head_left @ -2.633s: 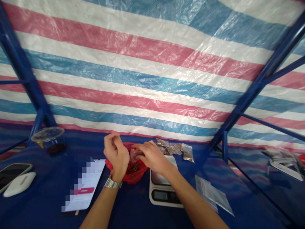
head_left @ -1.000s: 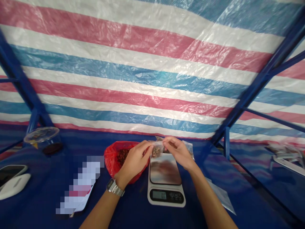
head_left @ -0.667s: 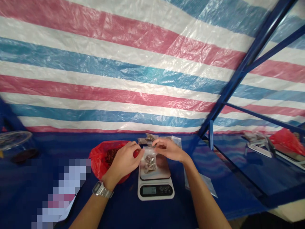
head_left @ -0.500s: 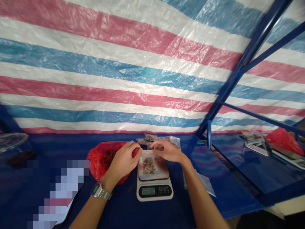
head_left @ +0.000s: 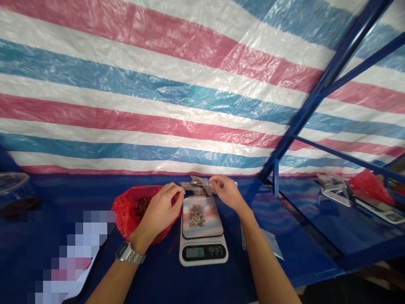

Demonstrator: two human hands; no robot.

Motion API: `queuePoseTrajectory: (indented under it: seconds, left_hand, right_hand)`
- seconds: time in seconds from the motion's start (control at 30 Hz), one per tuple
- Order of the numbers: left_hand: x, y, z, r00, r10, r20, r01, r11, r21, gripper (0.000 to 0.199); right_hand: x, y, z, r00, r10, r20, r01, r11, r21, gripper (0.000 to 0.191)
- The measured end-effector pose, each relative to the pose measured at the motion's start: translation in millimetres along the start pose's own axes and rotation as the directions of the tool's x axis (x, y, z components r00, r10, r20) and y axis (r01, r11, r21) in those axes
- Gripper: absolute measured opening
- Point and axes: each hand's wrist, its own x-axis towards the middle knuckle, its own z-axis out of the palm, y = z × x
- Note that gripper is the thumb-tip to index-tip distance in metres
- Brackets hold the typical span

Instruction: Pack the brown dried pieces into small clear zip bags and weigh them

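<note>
Reference position: the filled sachet [head_left: 197, 215], transparent with brown dried pieces inside, lies flat on the plate of my scale [head_left: 204, 241]. It sits left of the plate's middle, toward the rear edge, wholly within the plate's outline. Its long axis runs roughly away from me; the paler end, without pieces, is at the rear, and the pieces gather at the near end.

Hand relation: the sachet lies between my two hands, slightly nearer to me than the fingertips of either. My left hand [head_left: 161, 207] is the nearer one; its fingertips stand just beside the rear left corner, and the sachet lies to their right. My right hand [head_left: 228, 192] is farther off, behind the plate's rear right corner.

Hand state: the left hand is loosely curved, thumb and fingers free of the sachet, with nothing visible in its grasp. The right hand has bent fingers beside the pile of sachets [head_left: 198, 188] behind the scale; I cannot tell whether the tips touch or grip one.

Surroundings: the scale stands on the blue desk [head_left: 164, 278], its display [head_left: 195, 253] apparently reading 0.0. The red bag [head_left: 123, 211], with dark brown contents, is partly behind my left hand. Flat transparent bags [head_left: 272, 242] lie right of my right forearm
</note>
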Motion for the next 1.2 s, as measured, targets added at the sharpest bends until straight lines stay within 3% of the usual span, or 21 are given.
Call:
queuePoseTrajectory:
  seconds: [0.33,0.87,1.03,1.2]
  left_hand:
    - [3,0,-1.5,0.999,-0.011,-0.047,0.011,1.000,0.002,0.020]
    - [1,0,-1.4,0.999,-0.005,-0.052,0.007,0.999,0.046,0.021]
    - [1,-1,-1.5,0.998,0.008,-0.061,-0.005,0.998,0.055,0.021]
    - [1,-3,-2.7,0.998,0.016,-0.061,-0.012,0.998,0.058,0.021]
  right_hand:
    - [0,-13,8,0.996,-0.083,-0.035,0.084,0.996,0.017,0.018]
    - [2,-17,6,0.995,-0.067,-0.069,0.069,0.997,0.027,0.020]
    - [1,-17,-2,0.995,-0.059,-0.079,0.061,0.998,0.022,0.022]
    - [2,-21,-15,0.986,-0.019,-0.168,0.023,0.999,0.023,0.024]
